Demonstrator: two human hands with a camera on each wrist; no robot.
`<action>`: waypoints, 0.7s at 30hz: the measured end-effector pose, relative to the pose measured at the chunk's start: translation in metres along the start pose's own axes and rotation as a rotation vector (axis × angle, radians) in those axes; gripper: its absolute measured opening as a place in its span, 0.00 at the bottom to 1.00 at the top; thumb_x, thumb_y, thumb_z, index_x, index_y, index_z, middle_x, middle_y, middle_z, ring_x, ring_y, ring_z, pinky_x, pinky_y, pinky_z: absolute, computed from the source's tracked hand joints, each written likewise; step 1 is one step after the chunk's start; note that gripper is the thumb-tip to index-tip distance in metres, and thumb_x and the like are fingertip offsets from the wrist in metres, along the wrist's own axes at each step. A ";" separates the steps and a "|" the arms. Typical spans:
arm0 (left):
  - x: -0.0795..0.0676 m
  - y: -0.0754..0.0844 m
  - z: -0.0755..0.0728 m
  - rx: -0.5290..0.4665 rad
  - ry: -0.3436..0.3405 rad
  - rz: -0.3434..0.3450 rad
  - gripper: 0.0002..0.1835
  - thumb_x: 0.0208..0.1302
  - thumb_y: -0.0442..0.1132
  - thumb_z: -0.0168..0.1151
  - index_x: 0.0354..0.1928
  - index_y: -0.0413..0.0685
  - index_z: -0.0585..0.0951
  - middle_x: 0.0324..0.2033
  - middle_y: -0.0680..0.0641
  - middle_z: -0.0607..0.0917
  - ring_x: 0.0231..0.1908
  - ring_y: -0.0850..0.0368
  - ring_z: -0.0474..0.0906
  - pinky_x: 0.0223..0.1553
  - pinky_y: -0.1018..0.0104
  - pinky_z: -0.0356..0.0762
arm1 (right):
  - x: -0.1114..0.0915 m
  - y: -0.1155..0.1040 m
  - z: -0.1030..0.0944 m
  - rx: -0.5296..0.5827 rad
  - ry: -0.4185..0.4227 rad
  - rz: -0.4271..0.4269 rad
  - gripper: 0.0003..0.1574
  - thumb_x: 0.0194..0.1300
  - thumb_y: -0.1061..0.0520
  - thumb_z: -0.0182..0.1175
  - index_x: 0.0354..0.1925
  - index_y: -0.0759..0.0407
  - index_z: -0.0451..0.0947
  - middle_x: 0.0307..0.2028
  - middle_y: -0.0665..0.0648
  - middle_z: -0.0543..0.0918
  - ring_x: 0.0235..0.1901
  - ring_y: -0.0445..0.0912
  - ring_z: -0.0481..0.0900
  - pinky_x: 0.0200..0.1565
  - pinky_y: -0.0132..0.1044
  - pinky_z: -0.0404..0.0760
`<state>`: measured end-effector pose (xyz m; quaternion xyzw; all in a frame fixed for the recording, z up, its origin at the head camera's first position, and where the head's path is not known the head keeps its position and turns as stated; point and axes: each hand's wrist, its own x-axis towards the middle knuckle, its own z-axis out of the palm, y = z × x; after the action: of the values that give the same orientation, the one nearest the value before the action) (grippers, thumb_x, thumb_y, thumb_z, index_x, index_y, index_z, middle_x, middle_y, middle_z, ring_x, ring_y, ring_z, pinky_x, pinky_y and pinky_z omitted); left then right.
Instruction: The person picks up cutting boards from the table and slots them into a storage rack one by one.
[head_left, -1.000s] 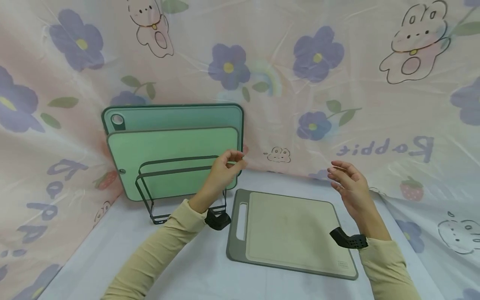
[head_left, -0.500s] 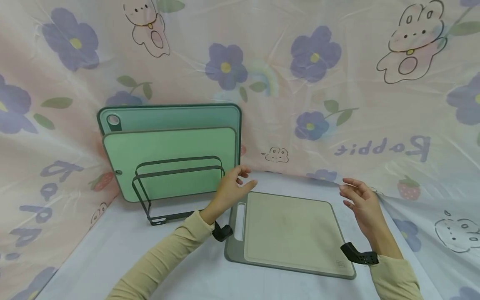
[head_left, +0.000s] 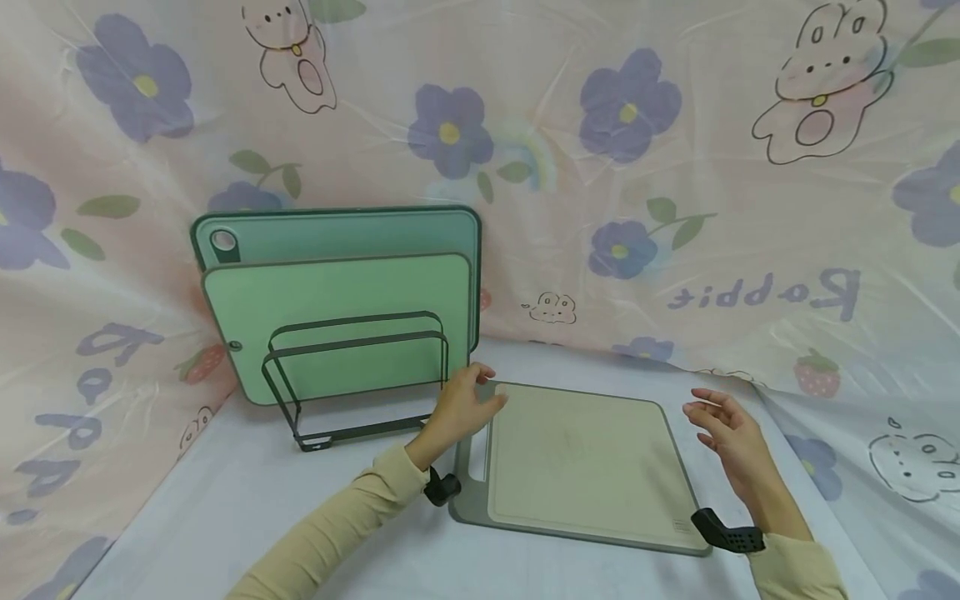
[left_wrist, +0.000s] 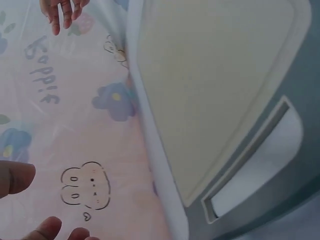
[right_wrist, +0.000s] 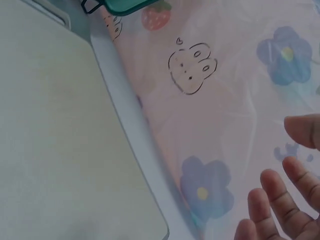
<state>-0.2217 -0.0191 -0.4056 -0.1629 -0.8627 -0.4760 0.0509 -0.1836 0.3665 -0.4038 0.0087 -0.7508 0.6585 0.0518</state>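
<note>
A beige cutting board (head_left: 585, 467) with a grey rim and a slot handle at its left end lies flat on the white-covered table. My left hand (head_left: 461, 408) hovers over the handle end, holding nothing, its fingers loosely bent. Off the board's right edge my right hand (head_left: 731, 437) is raised, fingers relaxed and nothing in them. In the left wrist view the handle slot (left_wrist: 250, 165) shows beside the left fingertips. Across the right wrist view spreads the board's beige face (right_wrist: 65, 130), with the right fingers apart from it.
Left of the board, a black wire rack (head_left: 352, 342) holds a light green cutting board (head_left: 360, 292) upright, with a larger teal board (head_left: 337, 229) behind it. A printed cloth (head_left: 540, 108) hangs along the back and sides.
Both hands have come down and nearer the table; the left moved from in front of the rack to the board's handle end, the right outward to the right. The boards stay put.
</note>
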 end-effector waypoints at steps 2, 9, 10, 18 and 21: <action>-0.001 -0.005 0.003 0.013 0.004 0.005 0.20 0.62 0.41 0.64 0.51 0.36 0.76 0.47 0.38 0.78 0.42 0.44 0.76 0.43 0.50 0.75 | 0.000 0.005 -0.002 -0.044 -0.005 0.019 0.16 0.71 0.58 0.58 0.53 0.43 0.71 0.41 0.39 0.78 0.44 0.34 0.74 0.40 0.28 0.72; -0.006 -0.023 0.015 0.073 0.038 0.066 0.20 0.61 0.39 0.64 0.50 0.31 0.75 0.45 0.36 0.78 0.46 0.40 0.73 0.47 0.46 0.71 | 0.000 0.022 -0.005 -0.293 -0.030 0.072 0.25 0.71 0.50 0.58 0.61 0.56 0.66 0.45 0.43 0.76 0.43 0.31 0.73 0.42 0.31 0.73; -0.007 -0.025 0.017 0.080 0.037 0.065 0.20 0.61 0.39 0.64 0.50 0.31 0.75 0.45 0.35 0.78 0.47 0.39 0.72 0.48 0.46 0.71 | 0.000 0.024 -0.006 -0.318 -0.032 0.084 0.28 0.71 0.49 0.58 0.62 0.59 0.65 0.47 0.46 0.76 0.43 0.31 0.73 0.43 0.31 0.73; -0.014 -0.037 0.026 0.113 0.038 -0.020 0.24 0.59 0.40 0.67 0.52 0.32 0.74 0.48 0.34 0.77 0.49 0.37 0.70 0.50 0.44 0.67 | -0.004 0.042 -0.009 -0.421 -0.044 0.153 0.39 0.70 0.48 0.59 0.67 0.69 0.58 0.59 0.71 0.68 0.42 0.31 0.71 0.49 0.41 0.73; -0.017 -0.041 0.030 0.115 0.050 -0.047 0.24 0.58 0.40 0.67 0.52 0.33 0.74 0.48 0.33 0.77 0.48 0.37 0.69 0.49 0.45 0.67 | -0.004 0.050 -0.013 -0.441 -0.048 0.178 0.40 0.70 0.48 0.59 0.67 0.70 0.57 0.59 0.72 0.68 0.43 0.33 0.70 0.51 0.46 0.72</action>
<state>-0.2173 -0.0182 -0.4584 -0.1275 -0.8907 -0.4305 0.0706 -0.1823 0.3860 -0.4515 -0.0535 -0.8751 0.4803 -0.0236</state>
